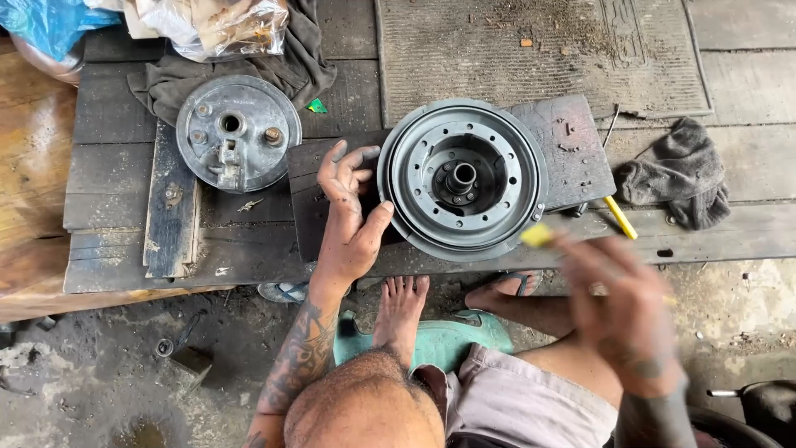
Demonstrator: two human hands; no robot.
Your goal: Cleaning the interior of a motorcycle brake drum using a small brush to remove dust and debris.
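Note:
A round grey metal hub [462, 178] with a ring of holes and a central shaft lies flat on a dark board [557, 141]. My left hand [348, 216], dirty with grease, rests against the hub's left rim, thumb and fingers spread along it. Motion-blurred, my right hand [618, 311] is below and right of the hub, holding a small yellow object [537, 236] at its fingertips. A yellow-handled tool [620, 217] lies on the planks just right of the hub.
A smaller round metal plate [238, 133] with bolts lies at the left on a dark cloth [274, 66]. A grey rag [680, 170] sits at the right, a ribbed mat [539, 50] behind. My bare feet [402, 307] rest on a green stool below.

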